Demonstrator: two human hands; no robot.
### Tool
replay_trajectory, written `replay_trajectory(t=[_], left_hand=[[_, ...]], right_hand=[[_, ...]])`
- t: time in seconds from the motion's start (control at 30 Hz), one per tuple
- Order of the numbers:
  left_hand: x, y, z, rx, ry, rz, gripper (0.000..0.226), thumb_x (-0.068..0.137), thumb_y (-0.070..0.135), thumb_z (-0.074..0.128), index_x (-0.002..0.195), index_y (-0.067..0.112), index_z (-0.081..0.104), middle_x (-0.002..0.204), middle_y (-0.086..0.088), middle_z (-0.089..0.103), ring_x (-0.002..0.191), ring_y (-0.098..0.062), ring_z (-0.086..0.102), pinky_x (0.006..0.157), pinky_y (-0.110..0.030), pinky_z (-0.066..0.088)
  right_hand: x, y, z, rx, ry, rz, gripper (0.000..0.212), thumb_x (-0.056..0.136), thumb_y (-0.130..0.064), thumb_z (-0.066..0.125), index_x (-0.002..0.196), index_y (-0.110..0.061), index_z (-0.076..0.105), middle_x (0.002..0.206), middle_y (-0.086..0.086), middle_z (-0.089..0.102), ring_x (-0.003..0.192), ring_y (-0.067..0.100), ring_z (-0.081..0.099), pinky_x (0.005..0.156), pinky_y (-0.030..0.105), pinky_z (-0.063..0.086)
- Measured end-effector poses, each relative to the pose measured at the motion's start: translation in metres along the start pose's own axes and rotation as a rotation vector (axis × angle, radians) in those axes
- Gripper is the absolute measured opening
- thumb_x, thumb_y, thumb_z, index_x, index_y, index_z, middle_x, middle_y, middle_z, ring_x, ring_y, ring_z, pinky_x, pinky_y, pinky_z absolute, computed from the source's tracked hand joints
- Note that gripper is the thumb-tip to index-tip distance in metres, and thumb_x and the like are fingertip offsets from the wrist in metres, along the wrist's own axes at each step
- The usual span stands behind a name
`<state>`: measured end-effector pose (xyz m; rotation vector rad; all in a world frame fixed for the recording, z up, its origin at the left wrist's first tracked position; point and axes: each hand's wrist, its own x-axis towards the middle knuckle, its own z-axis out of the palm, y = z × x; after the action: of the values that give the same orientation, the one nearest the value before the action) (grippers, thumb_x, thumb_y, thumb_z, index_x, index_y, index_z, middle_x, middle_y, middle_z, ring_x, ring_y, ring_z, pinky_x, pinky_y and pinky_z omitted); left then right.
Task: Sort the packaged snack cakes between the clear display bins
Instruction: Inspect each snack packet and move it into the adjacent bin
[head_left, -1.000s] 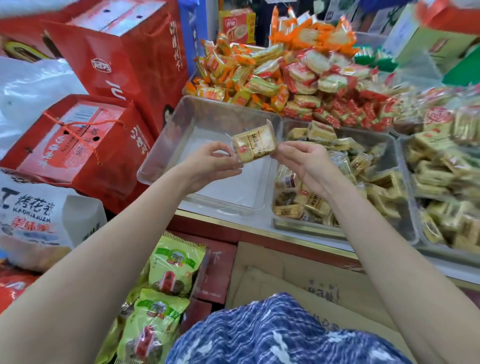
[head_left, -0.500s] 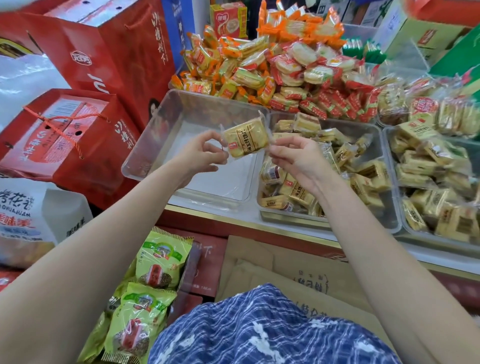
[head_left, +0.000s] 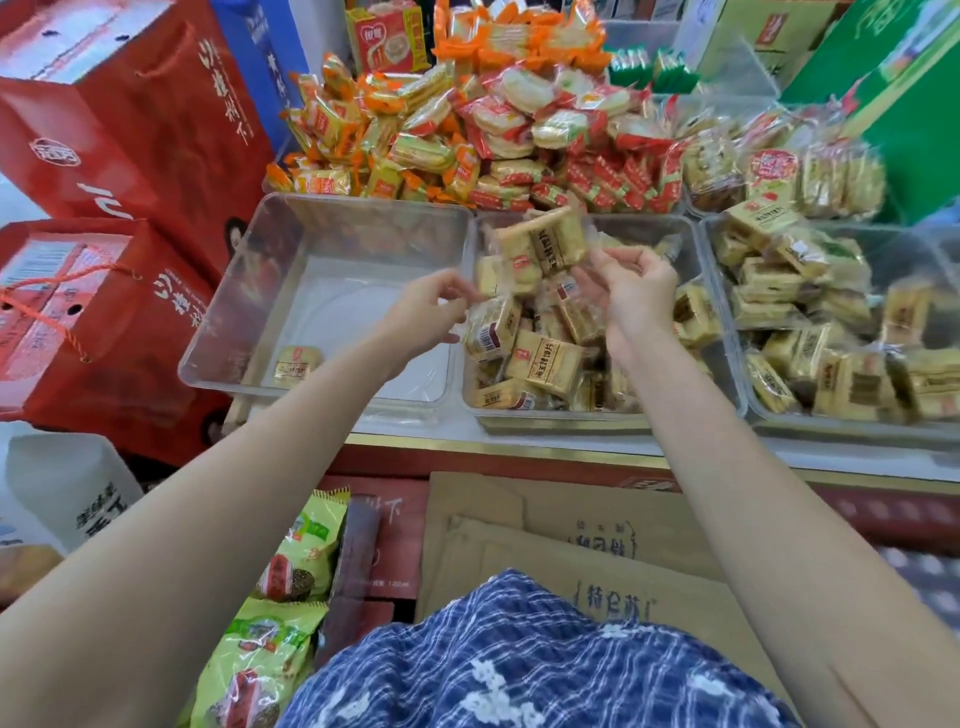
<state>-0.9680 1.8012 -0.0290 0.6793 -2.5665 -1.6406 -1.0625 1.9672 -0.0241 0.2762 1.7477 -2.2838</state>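
Sorting barely started, by the look of it. Left bin (head_left: 332, 249) at 9 o'clock holds one snack cake (head_left: 296, 364), lying at its near-left corner; rest of that floor bare. Middle bin (head_left: 691, 228) at 12 o'clock packed with yellow packs, too many and too overlapped to count. Right bin (head_left: 727, 384) at 3 o'clock equally heaped, uncountable. So: three clear bins in view, side by side on the counter (head_left: 571, 441); one pack moved, bulk left. Held pack (head_left: 543, 249) raised above the far-left part of the middle bin, apart from the pile below, tilted, label facing up. Left hand (head_left: 426, 312) pinching the wrapper's left edge, fingers curled; contact point blurred, so grip judged, not certain. Right hand (head_left: 636, 296) pinching the right edge, fingers curled round the film. Both grips grasping the same pack. Likely next: carry toward 9 o'clock and drop beside the single one. Unsorted orange and red packs (head_left: 467, 135) heaped at 12 o'clock behind the bins, not part of this pass as far as can be told.
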Motion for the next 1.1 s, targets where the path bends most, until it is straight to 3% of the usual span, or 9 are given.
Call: replay_trajectory(t=[0.07,0.17,0.33,0.57,0.7,0.87,0.93,1.0,1.1], left_hand=[[0.002,-0.004,0.004,0.247,0.021,0.045,0.025,0.094,0.000,0.039,0.095,0.012,0.061,0.088,0.002,0.054,0.073,-0.007,0.051,0.053,-0.006,0.038],[0.004,-0.011,0.011,0.376,0.068,0.049,0.029,0.090,-0.002,0.040,0.103,0.008,0.064,0.102,-0.009,0.058,0.070,-0.015,0.051,0.051,-0.015,0.033],[0.011,-0.029,0.010,0.383,0.150,0.027,0.031,0.088,-0.003,0.040,0.104,0.010,0.063,0.118,-0.007,0.058,0.089,-0.014,0.051,0.076,-0.026,0.039],[0.010,-0.069,-0.034,0.392,0.275,-0.033,0.030,0.088,-0.001,0.040,0.107,0.009,0.061,0.118,-0.008,0.054,0.098,-0.021,0.054,0.083,-0.027,0.038],[-0.004,-0.108,-0.088,0.493,0.425,-0.142,0.029,0.088,-0.002,0.043,0.110,0.005,0.061,0.117,-0.015,0.054,0.107,-0.031,0.052,0.090,-0.039,0.040],[-0.011,-0.155,-0.124,0.800,0.484,-0.241,0.026,0.091,0.010,0.047,0.111,0.001,0.062,0.113,-0.023,0.056,0.108,-0.041,0.051,0.090,-0.047,0.037],[-0.007,-0.167,-0.115,0.899,0.475,-0.274,0.030,0.094,0.016,0.042,0.111,-0.001,0.061,0.113,-0.024,0.058,0.108,-0.040,0.051,0.086,-0.045,0.034],[-0.001,-0.171,-0.112,0.914,0.508,-0.273,0.030,0.094,0.019,0.042,0.112,0.002,0.060,0.115,-0.022,0.058,0.109,-0.039,0.050,0.087,-0.044,0.032],[0.001,-0.176,-0.114,0.911,0.520,-0.290,0.032,0.094,0.021,0.042,0.119,0.008,0.058,0.119,-0.018,0.057,0.113,-0.036,0.048,0.090,-0.043,0.030]], right_hand=[[0.016,-0.007,-0.012,0.132,0.125,0.020,0.012,0.090,0.004,0.058,0.084,-0.005,0.052,0.099,0.011,0.061,0.077,0.015,0.068,0.073,0.022,0.057],[0.035,-0.010,-0.027,0.200,0.200,0.038,0.024,0.089,0.011,0.053,0.111,0.000,0.054,0.100,0.009,0.055,0.083,0.014,0.063,0.085,0.023,0.054],[0.027,0.004,-0.014,-0.372,0.210,-0.184,0.029,0.087,0.002,0.050,0.090,-0.026,0.059,0.122,0.009,0.053,0.093,0.018,0.062,0.066,0.019,0.047],[0.008,0.023,0.056,-0.592,-0.184,-0.271,0.026,0.089,-0.001,0.047,0.086,-0.024,0.059,0.107,0.002,0.060,0.094,0.019,0.062,0.080,0.035,0.056],[0.002,0.051,0.113,-0.664,-0.456,-0.324,0.022,0.088,0.006,0.046,0.099,-0.008,0.059,0.092,-0.007,0.054,0.087,0.013,0.056,0.069,0.022,0.057],[0.002,0.127,0.174,-0.953,-0.783,-0.157,0.039,0.084,0.011,0.040,0.103,-0.011,0.066,0.116,0.005,0.057,0.085,0.008,0.052,0.078,0.023,0.049],[0.003,0.155,0.196,-1.239,-0.960,-0.271,0.050,0.082,0.012,0.039,0.117,-0.013,0.064,0.130,0.006,0.051,0.116,0.014,0.048,0.098,0.028,0.035],[0.004,0.178,0.219,-1.472,-1.145,-0.379,0.057,0.086,0.008,0.039,0.134,-0.019,0.052,0.150,0.006,0.032,0.138,0.026,0.025,0.109,0.030,0.022],[0.009,0.207,0.246,-1.647,-1.360,-0.416,0.068,0.090,0.004,0.036,0.151,-0.023,0.022,0.158,-0.001,0.014,0.139,0.031,0.015,0.112,0.034,0.025]])
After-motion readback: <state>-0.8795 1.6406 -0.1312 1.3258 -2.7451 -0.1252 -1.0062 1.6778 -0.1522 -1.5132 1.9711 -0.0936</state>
